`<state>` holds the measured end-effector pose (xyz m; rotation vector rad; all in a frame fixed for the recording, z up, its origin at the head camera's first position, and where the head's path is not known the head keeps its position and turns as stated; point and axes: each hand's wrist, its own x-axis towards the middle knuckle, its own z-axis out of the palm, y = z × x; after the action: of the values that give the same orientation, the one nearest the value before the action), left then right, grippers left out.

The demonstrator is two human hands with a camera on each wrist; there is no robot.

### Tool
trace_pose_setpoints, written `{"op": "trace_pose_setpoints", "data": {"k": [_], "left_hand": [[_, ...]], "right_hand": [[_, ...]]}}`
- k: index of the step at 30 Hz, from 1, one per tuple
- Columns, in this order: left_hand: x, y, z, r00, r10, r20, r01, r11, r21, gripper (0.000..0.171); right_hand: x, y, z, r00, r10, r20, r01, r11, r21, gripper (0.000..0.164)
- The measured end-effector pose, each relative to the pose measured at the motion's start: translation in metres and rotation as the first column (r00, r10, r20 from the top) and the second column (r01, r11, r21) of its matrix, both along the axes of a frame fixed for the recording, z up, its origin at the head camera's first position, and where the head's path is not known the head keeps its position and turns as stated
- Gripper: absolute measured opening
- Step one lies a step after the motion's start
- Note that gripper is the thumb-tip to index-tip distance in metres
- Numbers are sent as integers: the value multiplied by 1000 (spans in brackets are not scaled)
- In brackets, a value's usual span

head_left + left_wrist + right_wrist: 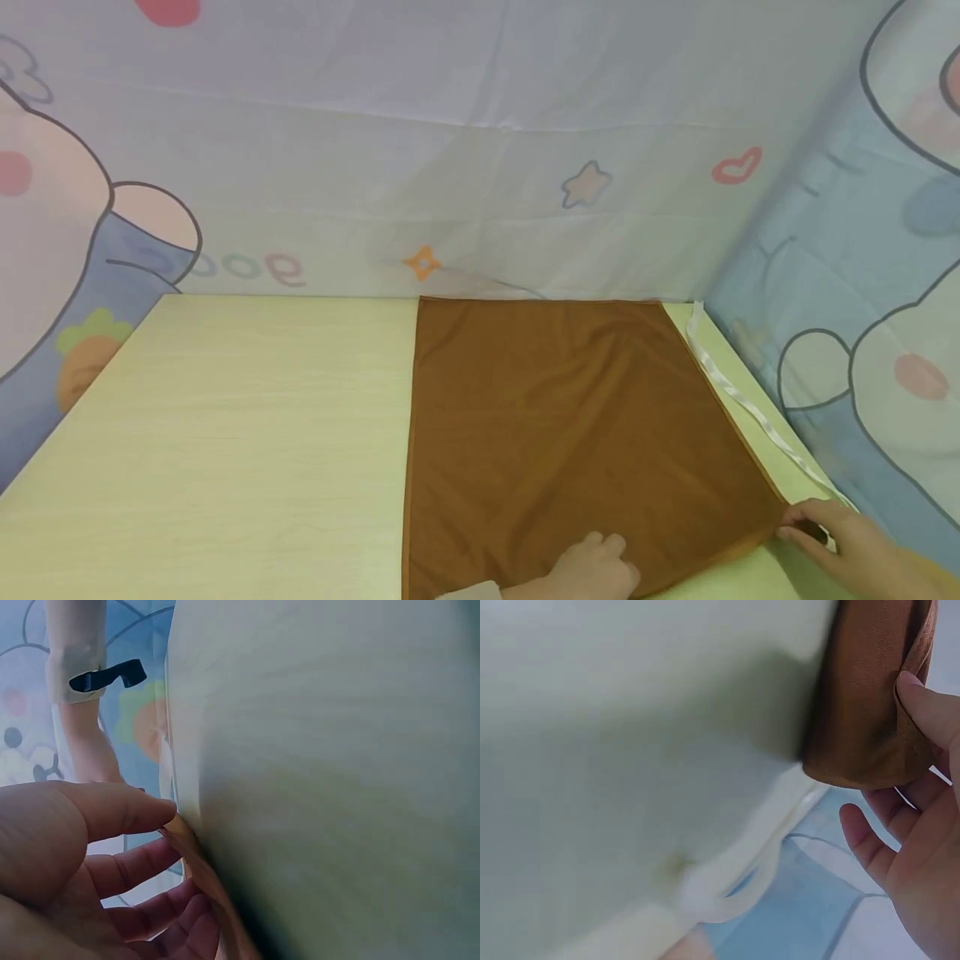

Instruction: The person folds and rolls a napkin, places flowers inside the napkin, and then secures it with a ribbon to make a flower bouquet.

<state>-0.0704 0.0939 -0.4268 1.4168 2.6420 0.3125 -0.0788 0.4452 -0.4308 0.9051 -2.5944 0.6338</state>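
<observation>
A brown cloth (570, 417) lies spread over the right half of the table, with soft creases running across it. My right hand (847, 533) pinches its near right corner between thumb and fingers, and that corner is raised off the tabletop. In the right wrist view the cloth (870, 697) hangs folded over at my thumb. My left hand (588, 571) is at the near edge, partly cut off by the frame. From the left wrist, my thumb and fingers (127, 866) are seen gripping a thin strip of the cloth's edge (206, 881).
The pale wood-grain table (225, 433) extends to the left of the cloth. A white ribbon (738, 396) runs along the table's right edge. Printed fabric curtains (337, 150) enclose the back and both sides. A black strap (112, 675) hangs at the other sleeve.
</observation>
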Motion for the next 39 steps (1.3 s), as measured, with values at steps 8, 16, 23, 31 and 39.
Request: {"op": "trace_pose_setpoints", "data": {"k": [8,16,23,31,39], "left_hand": [[-11,-7,-3,994,-24,104,9,989,147,8],[-10,-24,25,911,98,401,-193,960,205,24],[-14,-33,31,919,156,361,-262,928,266,26],[-24,-41,38,919,215,331,-314,906,283,11],[-33,-53,46,912,245,330,-350,884,311,11]], "right_hand": [[-15,-20,26,985,-175,2,174,981,80,24],[-41,-38,54,986,-125,-111,140,980,143,22],[-60,-54,74,981,-78,-179,108,980,166,26],[-86,-79,90,979,-61,-196,99,976,194,17],[-115,-106,102,981,-70,-180,108,971,215,12]]}}
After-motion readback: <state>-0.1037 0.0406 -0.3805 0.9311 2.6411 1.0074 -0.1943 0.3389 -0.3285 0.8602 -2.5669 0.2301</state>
